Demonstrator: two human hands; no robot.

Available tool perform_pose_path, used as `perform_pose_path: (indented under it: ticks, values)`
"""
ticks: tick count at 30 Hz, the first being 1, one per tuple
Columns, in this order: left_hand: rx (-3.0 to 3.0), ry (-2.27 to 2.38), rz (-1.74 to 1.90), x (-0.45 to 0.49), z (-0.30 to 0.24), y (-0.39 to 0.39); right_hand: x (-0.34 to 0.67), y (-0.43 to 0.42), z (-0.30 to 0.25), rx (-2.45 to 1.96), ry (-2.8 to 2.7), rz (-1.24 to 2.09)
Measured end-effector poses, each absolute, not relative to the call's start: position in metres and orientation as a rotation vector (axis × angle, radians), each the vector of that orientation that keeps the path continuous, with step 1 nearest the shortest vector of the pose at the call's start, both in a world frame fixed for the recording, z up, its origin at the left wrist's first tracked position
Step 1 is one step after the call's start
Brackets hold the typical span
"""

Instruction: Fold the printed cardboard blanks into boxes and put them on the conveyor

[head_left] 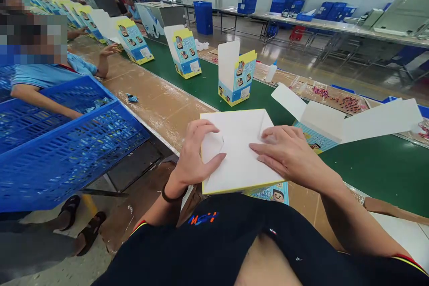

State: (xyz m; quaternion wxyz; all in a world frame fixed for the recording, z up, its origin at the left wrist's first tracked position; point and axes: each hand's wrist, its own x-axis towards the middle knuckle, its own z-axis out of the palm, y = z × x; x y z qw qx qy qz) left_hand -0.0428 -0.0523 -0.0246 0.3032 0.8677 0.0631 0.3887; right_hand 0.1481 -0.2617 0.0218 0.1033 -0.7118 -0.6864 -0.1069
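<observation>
Carton blank point(239, 156) lies flat, white side up, at the near edge of the green conveyor point(378, 178). My right hand point(288, 156) rests open on it, pinning it steady; my left hand point(196, 156) curls over a folded corner, though I cannot tell whether it clamps.

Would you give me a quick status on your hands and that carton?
Left hand, right hand on folded display carton. Open carton alongside, on green conveyor belt.

Orange-and-blue letters point(203, 219), apparently "MCH", mark the dark shirt point(214, 250) at the bench; print on the blue-and-yellow boxes point(235, 78) is too small to read.
</observation>
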Motion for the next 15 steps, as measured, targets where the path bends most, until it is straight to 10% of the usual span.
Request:
perform_pose_path:
  ticks: [7,15]
  values:
    - [2.521,-0.027,0.515,-0.049,-0.016,-0.049,0.154,-0.259,0.007,-1.88,-2.101,0.212]
    - [2.053,0.301,0.831,-0.047,-0.045,-0.047,0.16,-0.273,-0.027,-1.755,-1.157,0.097]
